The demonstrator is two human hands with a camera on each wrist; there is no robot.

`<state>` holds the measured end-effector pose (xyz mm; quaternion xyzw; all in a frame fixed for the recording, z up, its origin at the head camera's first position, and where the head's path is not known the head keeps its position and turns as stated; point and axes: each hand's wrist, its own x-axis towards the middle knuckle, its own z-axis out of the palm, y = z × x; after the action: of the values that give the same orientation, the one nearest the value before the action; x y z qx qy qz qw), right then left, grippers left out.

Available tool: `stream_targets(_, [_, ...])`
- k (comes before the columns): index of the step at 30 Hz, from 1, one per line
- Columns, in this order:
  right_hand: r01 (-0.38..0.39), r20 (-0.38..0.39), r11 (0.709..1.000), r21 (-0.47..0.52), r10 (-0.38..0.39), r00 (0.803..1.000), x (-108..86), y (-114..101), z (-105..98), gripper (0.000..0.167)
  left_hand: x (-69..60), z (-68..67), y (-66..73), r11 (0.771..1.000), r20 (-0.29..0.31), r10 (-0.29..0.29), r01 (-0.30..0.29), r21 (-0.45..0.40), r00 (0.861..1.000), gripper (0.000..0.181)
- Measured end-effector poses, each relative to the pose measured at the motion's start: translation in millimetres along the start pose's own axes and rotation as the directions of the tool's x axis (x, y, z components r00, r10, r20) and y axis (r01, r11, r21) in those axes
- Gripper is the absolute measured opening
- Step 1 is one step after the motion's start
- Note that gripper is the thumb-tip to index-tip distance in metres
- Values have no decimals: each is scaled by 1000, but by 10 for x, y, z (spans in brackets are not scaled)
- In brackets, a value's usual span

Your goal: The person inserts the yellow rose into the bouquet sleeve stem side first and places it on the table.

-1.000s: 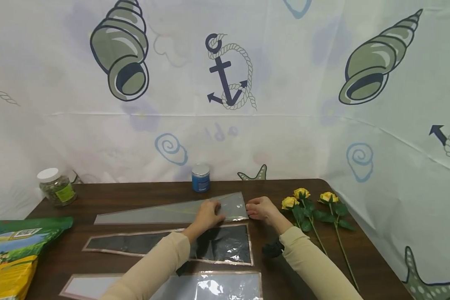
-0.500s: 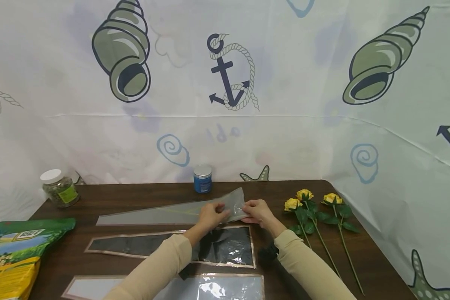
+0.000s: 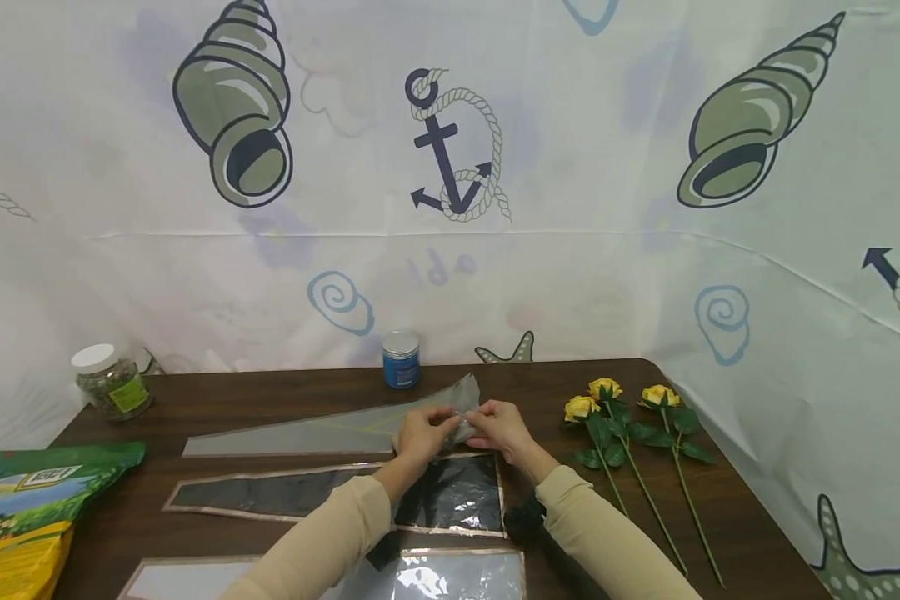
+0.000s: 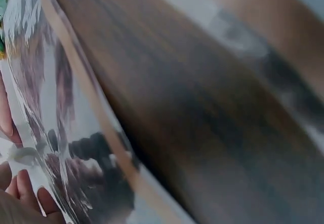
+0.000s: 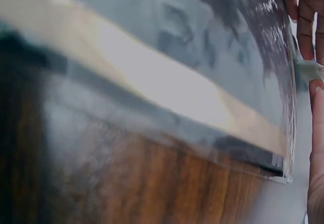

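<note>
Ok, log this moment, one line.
left hand: at wide end of grey sleeve | right hand: pinching same end | yellow roses: on table

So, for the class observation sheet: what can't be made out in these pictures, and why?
Head view: middle of the black sheet, hidden by the left arm.
Head view: near side of the clear wrap, cut off by the bottom edge.
Head view: print on the blue jar, too small.
Both wrist views: whether the left hand pinches or merely touches the gray wrap; side edges crop the hands.
</note>
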<state>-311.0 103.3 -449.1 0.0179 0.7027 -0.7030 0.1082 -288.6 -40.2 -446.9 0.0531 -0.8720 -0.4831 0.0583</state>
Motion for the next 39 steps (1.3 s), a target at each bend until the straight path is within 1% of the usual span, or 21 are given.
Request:
stream_targets(3, [6,-5,1000,3,-6,1000,-24,-2,-1,11,-1,3,-2,999,-20,-25,24,-25,999,17])
stream_targets(6, [-5,-29,1000,8,5,1000,-48,-9,-18,16,6,-9,-6,998,-43,-43,41,-47,998,15])
stream_targets(8, [-14,-50,1000,11,15,999,-62,-16,-36,18,14,-19,-12,997,-52,-43,39,-72,998,15])
stream_targets(10, [-29,-66,1000,11,30,997,-70,-15,-59,17,19,-26,-18,992,-45,-41,35,-123,998,16])
stream_targets(12, [-41,-71,999,15,42,997,-73,-6,-83,15,22,-26,-23,981,-32,-26,19,-191,999,18])
stream_targets(15, [-54,-56,999,9,54,997,-77,8,-114,16,19,-31,-27,962,-17,-14,9,-274,1000,19])
stream_targets(17, [-56,-31,998,-1,56,998,-97,5,-146,20,18,-34,-31,957,-22,-4,-2,-288,1000,19])
stream_targets(19, [-40,-10,999,-31,40,999,-156,-28,-204,25,13,-45,-30,960,-27,-8,0,-279,1000,18])
stream_targets(21, [2,-1,997,-73,-2,1000,-255,-88,-321,27,17,-56,-32,965,-28,-2,-5,-264,1000,18])
stream_targets(23, [56,-3,990,-128,-57,998,-387,-159,-507,28,25,-75,-29,967,-27,2,-9,-256,1000,18])
stream_targets(25, [101,-23,977,-187,-107,994,-547,-215,-751,29,32,-90,-28,967,-19,5,-10,-255,1000,18])
stream_targets(27, [110,-56,962,-248,-128,990,-721,-239,-1012,29,33,-100,-27,966,-7,5,-7,-259,1000,19])
stream_targets(30, [78,-92,929,-361,-119,989,-970,-200,-1343,26,32,-102,-21,965,-5,1,-2,-262,1000,19])
stream_targets(31, [60,-101,913,-404,-110,989,-1040,-170,-1425,24,29,-101,-19,966,-7,1,-3,-259,1000,19])
stream_targets(32, [43,-107,890,-454,-103,989,-1105,-137,-1490,22,28,-99,-15,967,-8,0,-2,-256,1000,18])
stream_targets(33, [27,-115,865,-500,-97,989,-1161,-102,-1542,19,26,-93,-13,968,-10,5,-7,-249,1000,18])
stream_targets(35, [17,-115,798,-603,-108,988,-1230,-38,-1603,14,23,-96,-9,970,-9,3,-5,-243,1000,18])
stream_targets(37, [4,-127,732,-681,-123,984,-1263,10,-1621,10,22,-110,-5,972,-4,6,-6,-237,1000,18])
stream_targets(39, [-4,-131,684,-729,-134,982,-1282,40,-1621,7,17,-112,-3,971,5,4,-3,-240,1000,19])
